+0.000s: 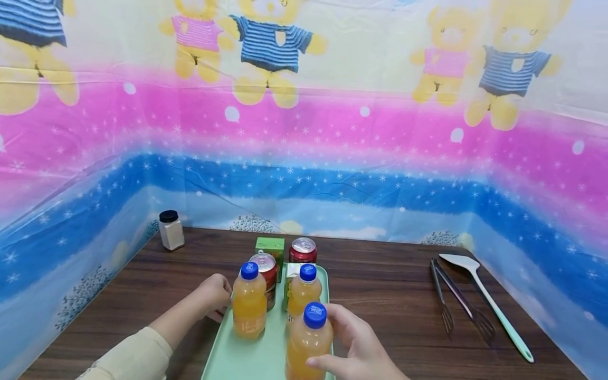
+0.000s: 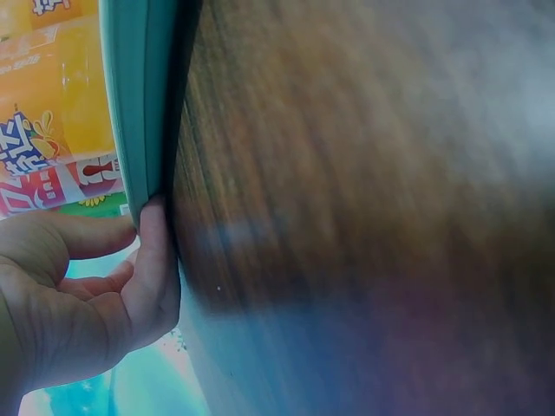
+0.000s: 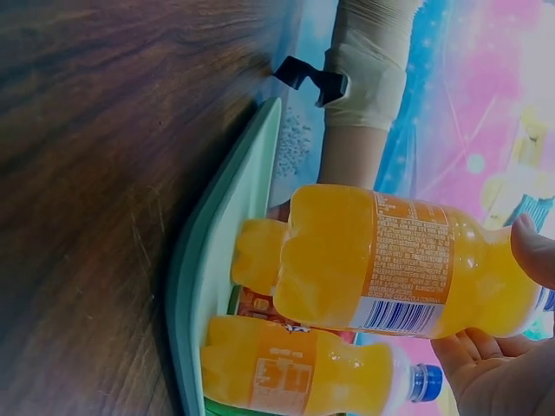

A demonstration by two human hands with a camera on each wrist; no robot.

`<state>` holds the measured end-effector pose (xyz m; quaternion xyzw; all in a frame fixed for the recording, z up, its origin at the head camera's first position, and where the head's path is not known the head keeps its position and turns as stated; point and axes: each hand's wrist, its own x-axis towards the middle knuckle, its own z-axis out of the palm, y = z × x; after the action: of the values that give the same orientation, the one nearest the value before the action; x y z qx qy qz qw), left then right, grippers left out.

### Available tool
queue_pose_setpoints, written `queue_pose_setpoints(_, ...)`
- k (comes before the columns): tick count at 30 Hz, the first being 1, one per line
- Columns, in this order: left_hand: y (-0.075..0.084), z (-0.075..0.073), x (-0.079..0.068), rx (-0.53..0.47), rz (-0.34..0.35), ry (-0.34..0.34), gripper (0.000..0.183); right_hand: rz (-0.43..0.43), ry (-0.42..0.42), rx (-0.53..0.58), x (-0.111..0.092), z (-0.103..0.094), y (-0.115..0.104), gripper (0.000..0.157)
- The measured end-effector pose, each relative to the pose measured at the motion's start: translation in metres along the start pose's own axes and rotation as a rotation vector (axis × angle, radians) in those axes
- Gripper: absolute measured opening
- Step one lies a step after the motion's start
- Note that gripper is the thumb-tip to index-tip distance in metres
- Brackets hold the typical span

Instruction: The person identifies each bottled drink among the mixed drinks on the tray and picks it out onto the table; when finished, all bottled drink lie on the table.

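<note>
My right hand (image 1: 358,343) grips a bottle of orange drink (image 1: 309,345) with a blue cap, thumb and fingers round its upper part. The right wrist view shows its base raised above the green tray (image 1: 237,356). At the tray's left edge, my left hand (image 2: 95,299) pinches the rim between thumb and fingers. Two more orange drink bottles stand on the tray, a left bottle (image 1: 249,306) and a right bottle (image 1: 304,293). Behind them are a red can (image 1: 269,274), a second red can (image 1: 303,250), a green carton (image 1: 271,245) and a partly hidden carton (image 1: 292,270).
A jar with a black lid (image 1: 172,232) stands at the back left of the wooden table (image 1: 380,295). To the right lie a dark fork-like utensil (image 1: 442,301), a whisk (image 1: 465,306) and a pale green spatula (image 1: 496,306). A patterned cloth (image 1: 332,158) encloses the table.
</note>
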<state>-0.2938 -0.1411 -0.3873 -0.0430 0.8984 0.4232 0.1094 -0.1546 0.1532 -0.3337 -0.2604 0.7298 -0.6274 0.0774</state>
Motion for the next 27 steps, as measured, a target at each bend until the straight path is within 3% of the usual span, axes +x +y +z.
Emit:
queue_pose_setpoints(7, -0.001, -0.001, -0.001, -0.014, 0.001, -0.003, 0.011, 0.006, 0.026, -0.037, -0.007, -0.008, 0.001, 0.055)
queue_pose_setpoints(18, 0.002, -0.003, -0.004, -0.012, 0.008, 0.002, 0.011, 0.117, 0.137, -0.074, -0.015, -0.025, 0.003, 0.060)
queue_pose_setpoints(27, -0.001, -0.001, -0.001, -0.017, 0.010, -0.005, 0.012, 0.095, 0.275, -0.151, -0.015, -0.035, 0.002, 0.056)
